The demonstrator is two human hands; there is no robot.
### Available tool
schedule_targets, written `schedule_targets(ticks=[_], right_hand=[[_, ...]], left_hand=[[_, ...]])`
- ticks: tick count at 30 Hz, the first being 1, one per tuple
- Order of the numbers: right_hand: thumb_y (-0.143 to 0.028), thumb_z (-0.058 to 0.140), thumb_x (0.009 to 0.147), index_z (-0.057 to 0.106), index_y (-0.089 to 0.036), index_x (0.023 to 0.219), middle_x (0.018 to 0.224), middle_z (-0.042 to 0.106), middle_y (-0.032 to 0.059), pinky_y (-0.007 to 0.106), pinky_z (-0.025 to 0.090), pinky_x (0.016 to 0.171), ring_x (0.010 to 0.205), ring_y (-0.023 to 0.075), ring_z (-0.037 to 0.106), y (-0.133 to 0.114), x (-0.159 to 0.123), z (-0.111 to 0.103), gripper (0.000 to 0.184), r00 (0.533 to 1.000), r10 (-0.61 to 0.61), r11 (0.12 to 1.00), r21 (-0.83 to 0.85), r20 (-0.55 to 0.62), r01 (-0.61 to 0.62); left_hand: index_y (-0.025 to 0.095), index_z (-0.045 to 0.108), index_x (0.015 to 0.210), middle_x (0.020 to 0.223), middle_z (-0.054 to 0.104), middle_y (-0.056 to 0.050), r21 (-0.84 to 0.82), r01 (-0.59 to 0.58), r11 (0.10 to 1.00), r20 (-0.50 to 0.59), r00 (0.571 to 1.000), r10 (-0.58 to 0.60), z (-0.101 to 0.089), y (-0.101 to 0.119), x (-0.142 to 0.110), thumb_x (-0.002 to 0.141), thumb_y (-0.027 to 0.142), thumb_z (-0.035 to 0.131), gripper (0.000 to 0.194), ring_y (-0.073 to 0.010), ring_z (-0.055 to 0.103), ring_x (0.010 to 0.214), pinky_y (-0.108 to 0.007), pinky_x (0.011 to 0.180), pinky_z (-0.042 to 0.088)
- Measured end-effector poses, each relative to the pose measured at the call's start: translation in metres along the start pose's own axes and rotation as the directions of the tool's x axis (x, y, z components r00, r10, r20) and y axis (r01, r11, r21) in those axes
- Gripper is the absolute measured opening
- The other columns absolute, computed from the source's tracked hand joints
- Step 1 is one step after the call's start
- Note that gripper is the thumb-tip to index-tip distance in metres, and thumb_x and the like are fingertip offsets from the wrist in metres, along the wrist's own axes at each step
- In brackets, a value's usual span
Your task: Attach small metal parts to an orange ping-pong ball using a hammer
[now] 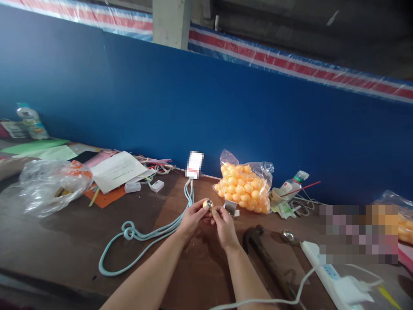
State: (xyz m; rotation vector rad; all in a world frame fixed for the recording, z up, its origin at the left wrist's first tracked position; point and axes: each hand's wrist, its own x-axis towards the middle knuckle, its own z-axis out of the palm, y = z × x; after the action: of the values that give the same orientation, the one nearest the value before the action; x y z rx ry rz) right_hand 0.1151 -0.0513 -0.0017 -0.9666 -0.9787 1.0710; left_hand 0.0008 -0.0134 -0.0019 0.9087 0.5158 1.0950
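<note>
Between both hands, above the brown table, is a small orange ball with a shiny metallic piece [208, 205] on its face. My left hand [192, 218] grips it from the left, thumb and fingers closed around it. My right hand [223, 224] pinches at its lower right edge; fingertips hide part of it. Just beyond my right hand stands a small open box [230, 208], its contents too dark to make out. Behind that sits a clear plastic bag of orange balls [243, 185]. A hammer [266, 254] lies right of my right forearm.
A light blue cord [145, 236] loops left of my hands, running to a phone [194, 165]. To the right are a power strip [325, 269], a shiny metal object [287, 235] and a bottle [295, 181]. Papers [118, 170] and a plastic bag [54, 185] lie left; a blue partition [145, 99] rises behind.
</note>
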Motion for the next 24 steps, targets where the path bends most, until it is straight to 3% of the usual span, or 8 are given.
schedule_targets(ticks=[12,24], right_hand=[[-0.037,0.06,0.079,0.056,-0.02,0.078,0.061,0.052,-0.0031,0.025,0.045,0.057,0.054,0.0098,0.046,0.0021,0.0006,-0.0015,0.018,1.0,0.01,1.0,-0.008,-0.004,-0.01],[-0.034,0.063,0.076,0.051,-0.021,0.075,0.061,0.054,-0.005,0.025,0.045,0.055,0.05,0.0086,0.046,-0.0014,-0.0012,0.0048,0.018,1.0,0.014,0.993,0.114,0.004,-0.015]], left_hand=[[0.015,0.06,0.112,0.093,0.066,-0.008,0.041,-0.009,0.999,0.021,1.0,0.008,-0.0017,-0.0008,0.0002,0.071,0.038,0.068,0.048,-0.0157,0.063,0.073,-0.029,0.072,0.05],[0.014,0.059,0.114,0.096,0.066,-0.008,0.116,-0.035,0.993,0.024,0.999,0.032,-0.0014,0.0004,-0.0004,0.072,0.041,0.065,0.05,-0.0173,0.062,0.075,-0.028,0.068,0.049]])
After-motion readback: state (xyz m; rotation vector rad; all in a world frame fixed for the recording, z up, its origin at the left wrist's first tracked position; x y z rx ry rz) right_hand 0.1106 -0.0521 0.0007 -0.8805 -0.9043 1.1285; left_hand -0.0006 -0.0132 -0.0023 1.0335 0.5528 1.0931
